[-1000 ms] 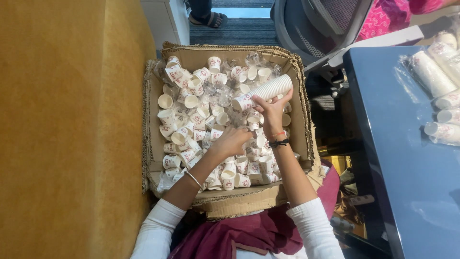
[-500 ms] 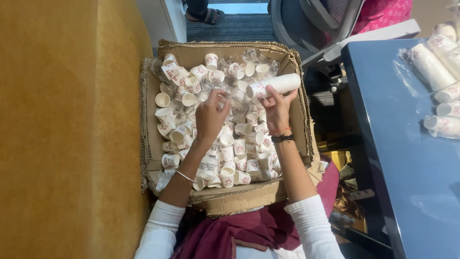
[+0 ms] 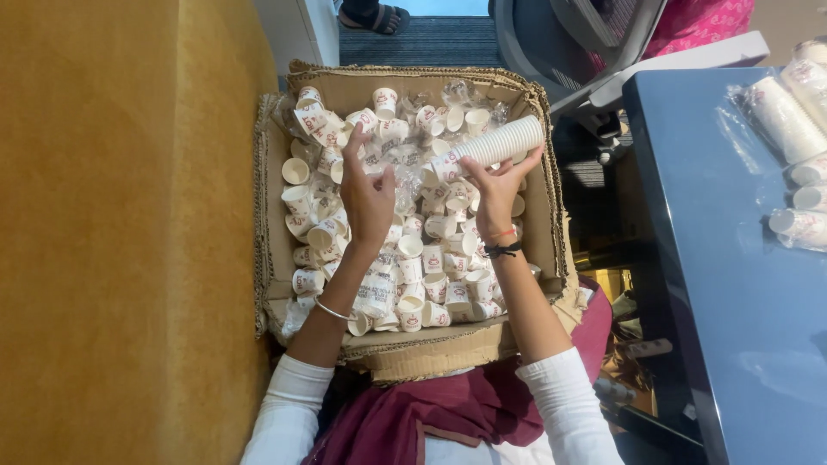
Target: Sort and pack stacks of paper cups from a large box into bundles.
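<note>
Nearest, white sleeves and a maroon garment against the near flap of the open brown cardboard box (image 3: pixel 431 353). Inside, a deep litter of small loose white paper cups with red print (image 3: pixel 422 258), lying on their sides, upright and upturned, with scraps of clear plastic wrap among them.

Left hand (image 3: pixel 366 194) lifted since a second ago: then down among the cups near the box's middle, half a second ago risen, now raised higher, fingers spread upward, thumb turned toward the other hand. Whether a cup sits pinched in it, impossible to tell; something white by the thumb, perhaps only cups below. Brought near the lower end of the stack, but not touching it.

Right hand (image 3: pixel 498 185) clenched from beneath around the long stack of nested white paper cups (image 3: pixel 495 145), much where it was before. Held above the far right part of the box, slanting up toward the far right corner, ribbed with many rims, lower end printed red.

Further out, on the right, a dark blue table (image 3: pixel 724 284) bearing plastic-wrapped sleeves of white cups (image 3: pixel 780 116). Beyond the box, a grey office chair (image 3: pixel 586 34) and another person's sandalled foot (image 3: pixel 370 15).
</note>
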